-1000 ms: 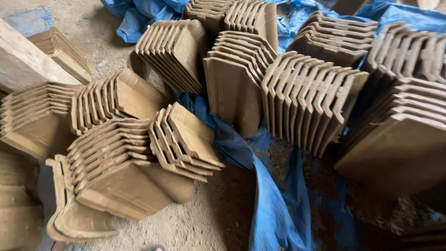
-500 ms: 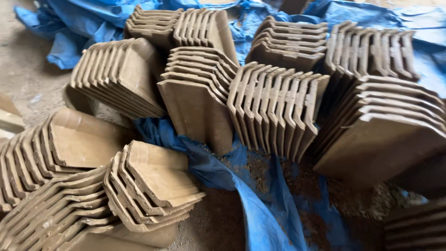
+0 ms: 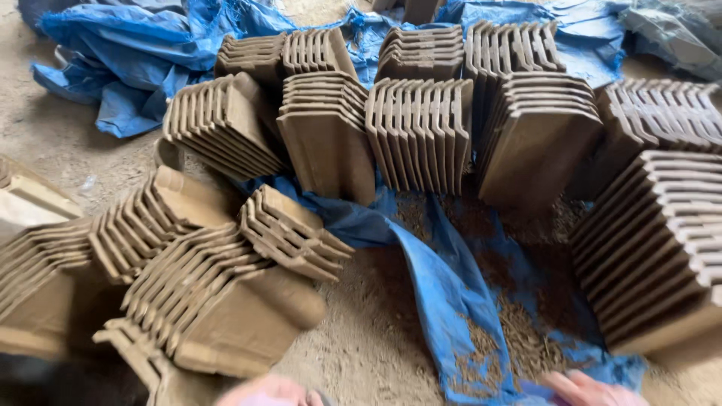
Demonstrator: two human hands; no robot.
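Several stacks of brown unfired clay roof tiles lean on edge in a rough ring on a blue tarp (image 3: 451, 286) and sandy ground. Only the tips of my hands show at the bottom edge, both blurred. My left hand (image 3: 271, 392) is just below the nearest tile stack (image 3: 218, 301). My right hand (image 3: 590, 389) lies at the tarp's near edge, beside loose brown dirt (image 3: 519, 338). Whether either hand holds anything cannot be made out.
More tile stacks stand at the back (image 3: 417, 128) and along the right (image 3: 662, 240). Crumpled blue tarp (image 3: 128, 68) lies at the back left. A pale wooden plank (image 3: 30, 199) sits at the left edge.
The view has swung right and pulled back, so the right-hand stacks are now in frame. My two hands have come into view at the bottom edge.
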